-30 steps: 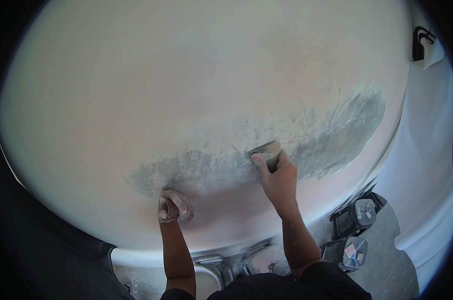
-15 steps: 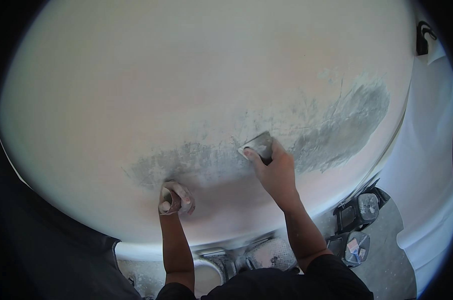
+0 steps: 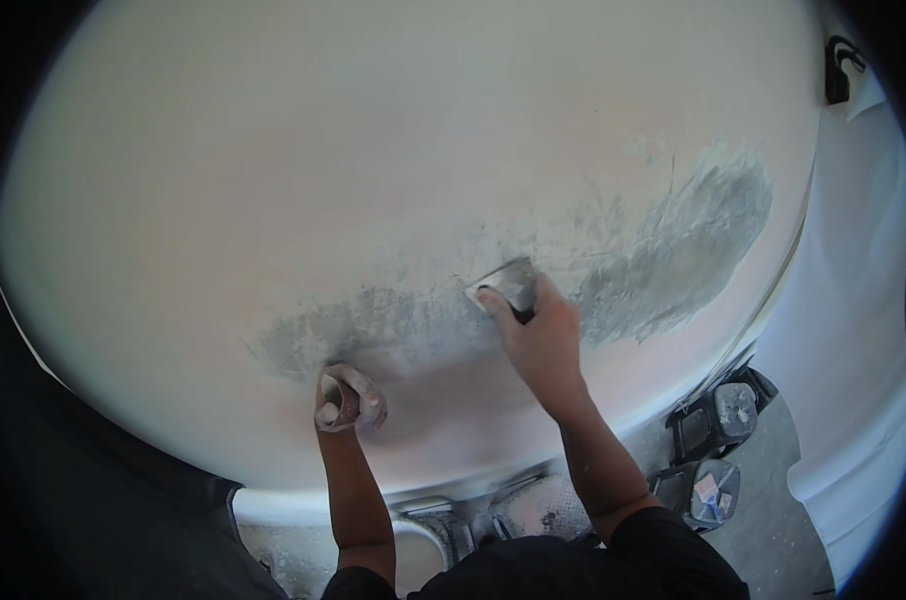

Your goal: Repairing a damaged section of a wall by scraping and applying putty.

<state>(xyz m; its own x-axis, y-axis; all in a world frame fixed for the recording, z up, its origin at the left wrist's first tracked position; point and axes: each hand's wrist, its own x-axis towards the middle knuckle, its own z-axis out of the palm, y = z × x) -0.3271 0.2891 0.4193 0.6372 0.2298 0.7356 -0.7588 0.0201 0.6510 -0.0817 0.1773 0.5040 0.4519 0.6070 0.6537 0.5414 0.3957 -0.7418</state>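
Note:
A large, pale, rounded panel fills most of the view, with a long band of rough grey putty across its lower part. My right hand grips a flat grey scraper, thumb on its face, over the middle of the band. Near the left end of the band is my left hand, coated in whitish dust, its fingers curled in. A brownish, rounded shape shows inside that curl; I cannot make out what it is.
Black stools stand on the floor at lower right; one bears a grey smear, another a pink-and-blue item. A round pale container is below the panel. White sheeting hangs at right, dark cloth at left.
My right hand and the scraper have shifted slightly left and up along the grey band. My left hand stays almost in place, and the whole view has shifted a little.

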